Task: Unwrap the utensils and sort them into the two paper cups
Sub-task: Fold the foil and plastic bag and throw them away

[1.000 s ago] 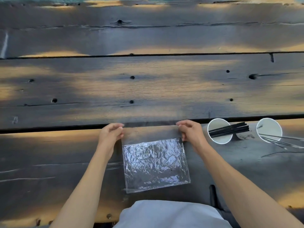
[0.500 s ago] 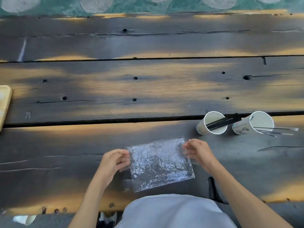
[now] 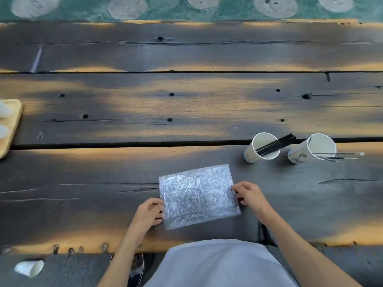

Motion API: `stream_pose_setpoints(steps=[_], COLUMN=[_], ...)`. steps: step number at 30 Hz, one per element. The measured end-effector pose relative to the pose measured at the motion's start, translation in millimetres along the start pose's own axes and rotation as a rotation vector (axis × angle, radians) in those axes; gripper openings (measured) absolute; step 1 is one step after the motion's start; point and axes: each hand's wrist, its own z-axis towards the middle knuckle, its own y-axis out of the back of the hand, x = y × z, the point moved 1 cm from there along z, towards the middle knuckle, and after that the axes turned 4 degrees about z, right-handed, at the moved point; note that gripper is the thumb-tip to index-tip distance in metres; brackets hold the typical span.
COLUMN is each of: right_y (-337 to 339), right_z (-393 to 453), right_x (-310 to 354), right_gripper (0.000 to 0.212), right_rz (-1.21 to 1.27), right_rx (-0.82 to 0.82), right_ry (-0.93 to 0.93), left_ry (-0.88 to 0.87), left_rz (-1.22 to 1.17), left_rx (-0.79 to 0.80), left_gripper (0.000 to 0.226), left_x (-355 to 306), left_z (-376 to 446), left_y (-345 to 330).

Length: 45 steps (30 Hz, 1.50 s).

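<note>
A crinkled, shiny foil sheet (image 3: 198, 195) lies flat on the dark wooden table (image 3: 145, 108), close to its near edge. My left hand (image 3: 149, 212) pinches the sheet's lower left edge. My right hand (image 3: 249, 194) pinches its right edge. To the right stand two white paper cups. The left cup (image 3: 261, 147) holds several black sticks (image 3: 276, 144) that lean out to the right. Inside the right cup (image 3: 312, 148) are thin silver utensils (image 3: 339, 155) pointing right.
A light wooden tray (image 3: 12, 127) with pale items pokes in at the left edge. Another white cup (image 3: 30, 268) lies on its side below the table at the lower left. Beyond the table's far edge is a green patterned floor (image 3: 165, 9).
Both hands drew the foil sheet toward the near edge of the table and shifted from its top corners to its side edges. The view pulled back, so the tray came into sight.
</note>
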Motion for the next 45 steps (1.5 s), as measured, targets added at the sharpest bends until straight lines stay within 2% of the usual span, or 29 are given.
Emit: stream_pose_setpoints(steps=[2,4,6,7,11,14,16,21,23,26,28,30,33,35,39,42,45], right_y=[-0.9,-7.8,-24.4,-36.3,-80.6,-83.5,-66.9,-10.6,-3.4,-18.9,-42.5,-67.5,-81.3,-64.4,-16.0,-10.2,-37.2], right_z=[-1.4,-1.9,-2.8,-3.5,-7.9,-10.9,-8.3,5.7,8.2,5.0,2.7,1.5,2.6,7.7,14.5,12.5,24.5], right_x=[1.3,5.8,11.3,13.7,5.0,-8.5,-14.0,-24.4,-24.8,-9.3,1.6,4.9,-1.8,-10.0,-16.7,-4.3,16.1], right_gripper=[0.019,0.019,0.017,0.015,0.015,0.014,0.009,0.020,0.023,0.016,0.019,0.023,0.016,0.013,0.015,0.014,0.023], right_rz=[-0.014,0.024,0.064,0.080,-0.053,-0.179,-0.236,-0.114,-0.119,-0.031,-0.027,-0.035,-0.148,-0.157,0.033,0.018,0.093], right_rx=[-0.068,-0.107,-0.045,0.027,0.342,0.421,0.392,0.137,0.098,0.173,0.240,0.313,0.395,0.358,0.208,0.210,0.306], right_ry=[0.028,0.036,0.006,-0.016,-0.117,-0.237,-0.297,-0.353,-0.363,-0.365,-0.328,-0.306,-0.336,-0.410,-0.564,-0.492,-0.361], left_ry=[-0.015,-0.066,-0.133,-0.148,-0.074,0.025,0.067,0.089,0.083,0.051,0.044,0.051,0.069,0.099,0.057,-0.011,-0.064], left_rz=[0.091,0.226,0.317,0.304,0.163,0.231,0.239,0.202,0.205,0.167,0.133,0.127,0.207,0.251,0.340,0.404,0.278], left_rx=[-0.049,-0.182,-0.241,-0.196,0.190,0.333,0.297,0.177,0.168,0.237,0.326,0.389,0.393,0.344,0.249,0.244,0.302], left_gripper=[0.019,0.018,0.017,0.017,0.019,0.020,0.019,0.018,0.018,0.019,0.020,0.020,0.021,0.022,0.022,0.021,0.020], left_x=[-0.5,-6.0,-16.6,-23.6,-44.8,-38.8,-30.1,-20.2,-20.4,-31.6,-41.9,-47.5,-43.1,-35.1,-22.5,-33.3,-62.4], left_z=[-2.6,-5.0,-6.3,-5.6,-2.7,-3.7,0.4,3.8,2.9,2.2,1.9,3.6,8.0,10.7,16.6,19.6,27.1], left_y=[-0.9,-2.4,-10.5,-17.6,-53.7,-66.8,-60.8,-31.2,-29.2,-39.1,-52.9,-67.9,-73.5,-60.2,-24.4,-16.7,-34.6])
